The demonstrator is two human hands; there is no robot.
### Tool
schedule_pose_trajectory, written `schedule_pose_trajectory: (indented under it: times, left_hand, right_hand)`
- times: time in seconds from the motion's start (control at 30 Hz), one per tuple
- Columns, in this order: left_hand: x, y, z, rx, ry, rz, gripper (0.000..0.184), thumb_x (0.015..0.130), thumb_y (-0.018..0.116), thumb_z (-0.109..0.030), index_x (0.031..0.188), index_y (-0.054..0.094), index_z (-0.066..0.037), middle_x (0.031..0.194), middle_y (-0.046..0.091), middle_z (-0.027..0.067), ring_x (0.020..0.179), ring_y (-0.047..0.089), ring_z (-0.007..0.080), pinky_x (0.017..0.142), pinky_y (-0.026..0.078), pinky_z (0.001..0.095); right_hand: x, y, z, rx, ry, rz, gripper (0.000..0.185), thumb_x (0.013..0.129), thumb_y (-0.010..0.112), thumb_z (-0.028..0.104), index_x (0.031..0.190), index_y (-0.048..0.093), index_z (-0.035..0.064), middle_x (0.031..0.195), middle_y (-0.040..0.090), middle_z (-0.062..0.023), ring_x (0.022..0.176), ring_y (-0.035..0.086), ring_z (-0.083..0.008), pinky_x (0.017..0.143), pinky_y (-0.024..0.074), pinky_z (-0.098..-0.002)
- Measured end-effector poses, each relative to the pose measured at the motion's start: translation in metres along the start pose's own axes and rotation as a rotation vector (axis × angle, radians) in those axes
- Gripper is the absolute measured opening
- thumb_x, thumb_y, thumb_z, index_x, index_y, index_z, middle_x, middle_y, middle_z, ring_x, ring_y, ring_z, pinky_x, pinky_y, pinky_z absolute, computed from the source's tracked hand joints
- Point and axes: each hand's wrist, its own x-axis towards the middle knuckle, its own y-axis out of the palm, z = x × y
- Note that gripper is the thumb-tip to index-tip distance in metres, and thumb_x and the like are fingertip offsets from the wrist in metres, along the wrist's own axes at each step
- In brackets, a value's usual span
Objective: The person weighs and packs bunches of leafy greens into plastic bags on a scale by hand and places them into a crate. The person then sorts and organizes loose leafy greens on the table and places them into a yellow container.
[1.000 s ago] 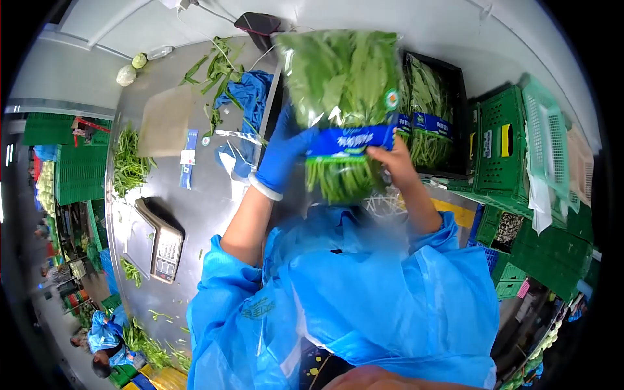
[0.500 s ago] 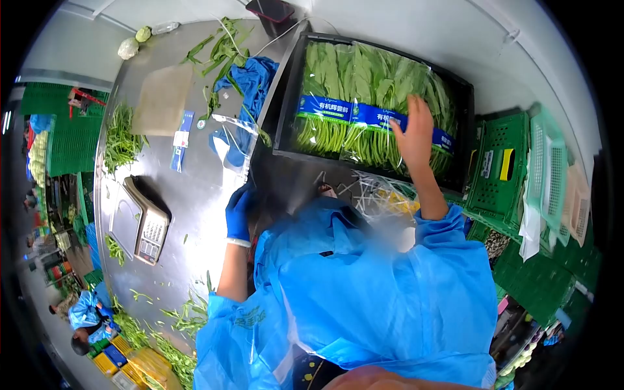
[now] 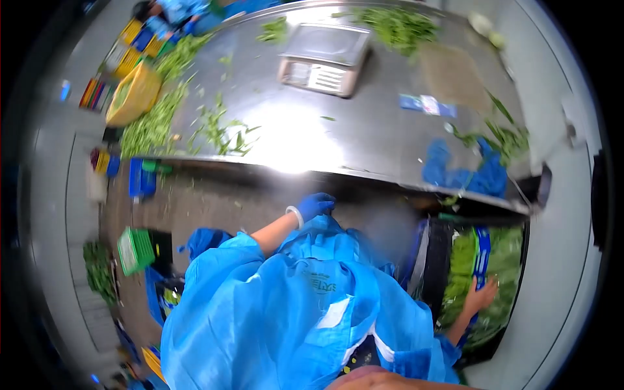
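Observation:
My left hand, in a blue glove with a white band at the wrist, is in front of my blue smock, just below the table edge. Its fingers look curled, and whatever they hold, if anything, is hidden. On the right, my bare right hand rests with fingers apart on bagged leafy greens. A blue printed band runs across the bags beside that hand. The greens lie in a black crate, partly hidden by my arm and smock.
A metal table spans the view ahead, bearing a scale, loose greens, a blue label strip and blue cloth. A yellow basket and another person are at upper left. A green crate stands at left.
My view has turned left, so the table now lies ahead and the crate at right. My right hand stays on the bagged greens. My left hand appears away from the table's clear bag.

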Motion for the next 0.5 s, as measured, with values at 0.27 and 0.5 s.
schedule_pose_trajectory:
  times: [0.27,0.5]
  left_hand:
    - [-0.062,-0.118,0.119,-0.204,-0.23,-0.195,0.038,0.092,0.058,-0.028,0.121,0.059,-0.004,0.103,0.068,0.0091,0.085,0.065,0.0189,0.072,0.052,0.031]
    - [-0.137,-0.243,0.211,-0.416,-0.189,-0.319,0.037,0.089,0.058,-0.028,0.119,0.061,-0.006,0.106,0.067,0.0081,0.087,0.064,0.0173,0.075,0.05,0.0287]
  right_hand:
    - [0.056,-0.083,0.267,0.991,0.005,0.245,0.042,0.09,0.063,0.018,0.127,0.052,0.0008,0.113,0.059,-0.015,0.095,0.06,-0.0219,0.084,0.0481,-0.0339]
    - [0.009,-0.1,0.6,0.905,-0.667,0.533,0.053,0.083,0.068,0.019,0.128,0.048,0.0001,0.125,0.053,-0.0188,0.109,0.056,-0.0356,0.093,0.0452,-0.0402]
